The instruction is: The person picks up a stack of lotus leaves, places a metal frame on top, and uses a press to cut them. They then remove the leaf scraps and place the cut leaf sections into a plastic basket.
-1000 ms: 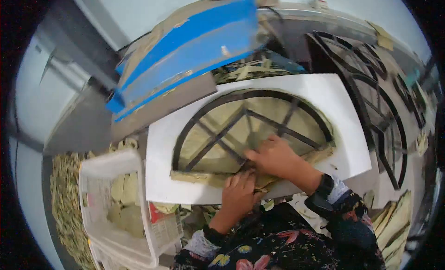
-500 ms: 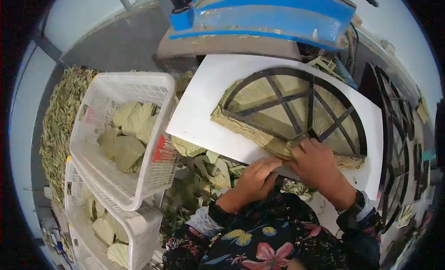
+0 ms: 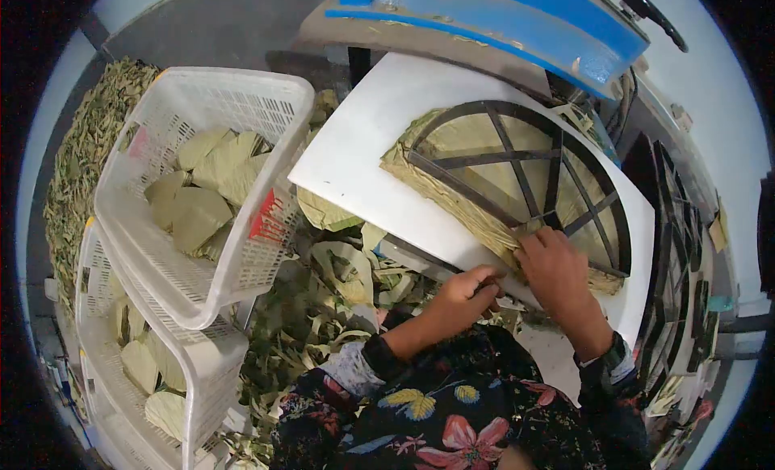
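A black half-round cutting die (image 3: 517, 155) with crossing bars lies on a thick stack of dry, pale green leaves (image 3: 452, 202). Both rest on a white board (image 3: 347, 155). My right hand (image 3: 557, 270) grips the stack's front edge beside the die's straight side, its fingertips over the leaves. Closer to my body, at the board's near edge, my left hand (image 3: 464, 300) is curled closed, apart from the stack. Whatever its fingers may hold is hidden.
White plastic baskets with cut leaf pieces, an upper basket (image 3: 206, 308) and a lower basket (image 3: 173, 349), stand at left. Leaf scraps (image 3: 339, 280) heap below the board. A blue machine (image 3: 500, 22) overhangs the back; more black dies (image 3: 678, 228) lean at right.
My left hand has drawn back from the leaf edge, away from my right hand, which stays at the stack. The whole view has shifted, with the baskets now higher and farther left.
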`<state>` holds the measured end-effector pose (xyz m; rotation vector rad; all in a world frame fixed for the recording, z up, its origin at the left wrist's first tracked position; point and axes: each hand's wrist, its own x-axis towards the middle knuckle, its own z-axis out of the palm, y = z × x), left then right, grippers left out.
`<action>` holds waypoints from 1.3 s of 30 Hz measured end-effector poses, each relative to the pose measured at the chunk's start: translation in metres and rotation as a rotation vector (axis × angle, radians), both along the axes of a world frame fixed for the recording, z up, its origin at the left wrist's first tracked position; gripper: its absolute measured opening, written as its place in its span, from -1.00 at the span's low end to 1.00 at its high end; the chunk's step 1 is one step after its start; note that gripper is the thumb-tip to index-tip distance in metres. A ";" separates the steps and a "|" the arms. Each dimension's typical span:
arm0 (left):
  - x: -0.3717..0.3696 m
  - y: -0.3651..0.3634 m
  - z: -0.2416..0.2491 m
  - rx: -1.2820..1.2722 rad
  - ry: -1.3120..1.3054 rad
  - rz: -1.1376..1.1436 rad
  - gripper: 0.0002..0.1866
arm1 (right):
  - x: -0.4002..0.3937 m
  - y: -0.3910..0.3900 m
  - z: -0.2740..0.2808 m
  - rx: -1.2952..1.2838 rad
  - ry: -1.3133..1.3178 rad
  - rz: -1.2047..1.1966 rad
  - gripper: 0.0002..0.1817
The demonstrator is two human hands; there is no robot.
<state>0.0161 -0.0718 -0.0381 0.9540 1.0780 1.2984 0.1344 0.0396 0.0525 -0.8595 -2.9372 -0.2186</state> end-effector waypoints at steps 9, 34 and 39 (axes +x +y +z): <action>0.006 0.003 -0.013 0.010 -0.280 0.046 -0.65 | 0.008 0.002 0.004 -0.185 0.046 -0.072 -0.72; -0.004 0.022 0.033 -0.185 -0.315 0.150 -0.57 | 0.015 0.038 -0.005 -0.287 0.005 -0.110 -0.83; -0.011 0.031 0.052 -0.341 -0.498 0.111 -0.53 | 0.015 0.033 -0.009 -0.186 0.075 -0.187 -0.84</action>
